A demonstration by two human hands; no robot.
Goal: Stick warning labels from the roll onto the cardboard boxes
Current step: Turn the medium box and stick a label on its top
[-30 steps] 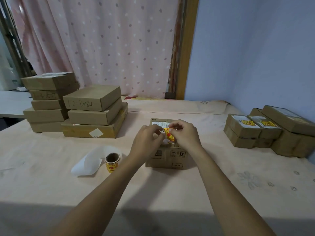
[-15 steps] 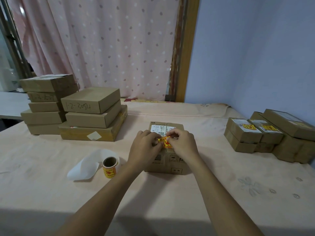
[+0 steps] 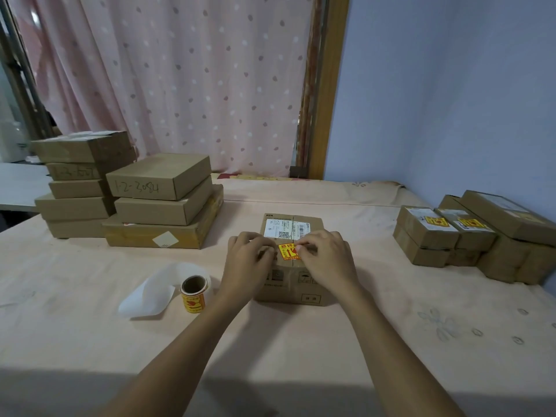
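A small cardboard box with a white shipping slip on top stands mid-table in front of me. A yellow-and-red warning label lies on the box's top near its front edge. My left hand holds the label's left end with curled fingers. My right hand pinches its right end between thumb and forefinger. The label roll stands upright on the table, left of the box, apart from both hands.
White backing paper trails from the roll. Stacks of plain cardboard boxes stand at the back left. Boxes bearing yellow labels are piled at the right by the blue wall. The table has a pale cloth.
Both hands have brought the label down from just above the box onto its top, and it now lies flat. The view has tipped slightly downward.
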